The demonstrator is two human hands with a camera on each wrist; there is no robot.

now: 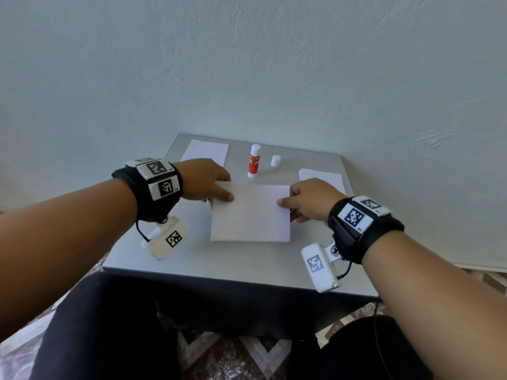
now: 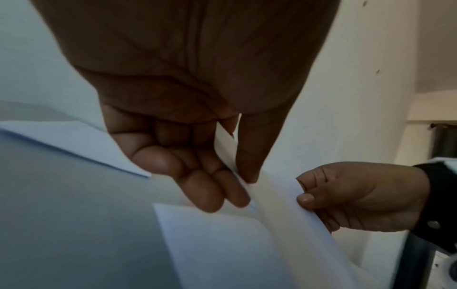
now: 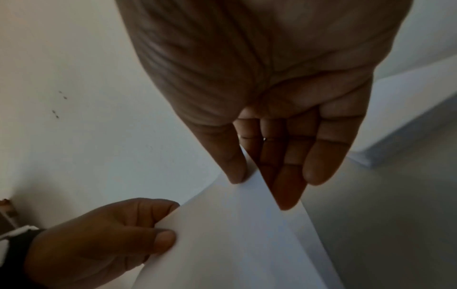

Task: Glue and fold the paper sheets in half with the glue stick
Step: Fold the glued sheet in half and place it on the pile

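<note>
A white paper sheet [image 1: 251, 212] is in the middle of the grey table [image 1: 192, 259], its upper flap lifted and bent toward me. My left hand [image 1: 211, 183] pinches the flap's left edge between thumb and fingers; the same sheet [image 2: 247, 234] rises past that hand [image 2: 237, 176] in the left wrist view. My right hand [image 1: 304, 201] pinches the right edge, thumb on top, and holds the sheet [image 3: 235, 234] in the right wrist view [image 3: 257, 176]. The red and white glue stick [image 1: 253, 161] stands uncapped behind the sheet, its white cap [image 1: 275, 160] beside it.
One more white sheet [image 1: 205, 150] lies at the table's back left, another [image 1: 323, 178] at the right behind my right hand. A pale wall stands just behind the table. My dark-clothed legs are below the table's near edge.
</note>
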